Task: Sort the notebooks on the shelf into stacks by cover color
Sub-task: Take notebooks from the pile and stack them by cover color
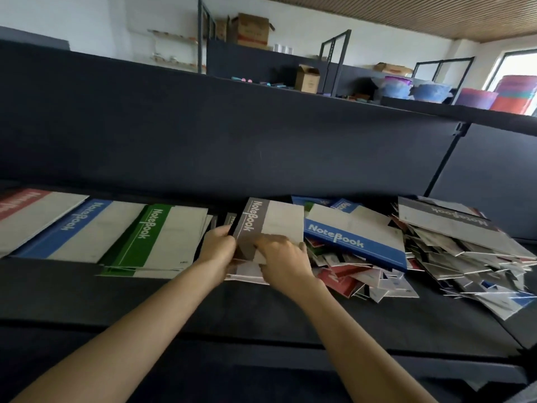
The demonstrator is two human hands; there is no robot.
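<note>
Where the dark, matte shelf surface (203,301) meets its dark back panel (261,141), notebooks lie in a row, with a white-walled room and a slatted ceiling (406,13) beyond. At far left sits a red-and-grey notebook stack (20,205), just beside it a blue-and-grey notebook stack (72,231), then a green-and-grey notebook stack (154,237) with its edges slightly fanned. Right of centre, a brown-grey banded notebook (270,219) is tilted up off the shelf, between the green stack and a loose unsorted heap of notebooks (421,263) that spreads to the right edge. The left hand (218,245) grips the tilted notebook's left edge, fingers curled round it; the right hand (284,257) grips its lower right portion, fingers bent over the cover. Another grey-banded cover shows just behind the left hand, though the blur makes it hard to say how many lie there. On the heap rest a blue-banded notebook (354,242), face up, and a dark-grey-banded notebook (444,222) further right. Behind the panel, on higher shelving, a large open cardboard box (252,30) and a small open cardboard box (308,78) stand well apart; their contents cannot be seen. Near a bright window (520,68), blue plastic basins (430,91) sit beside stacked multicoloured tubs (476,100).
</note>
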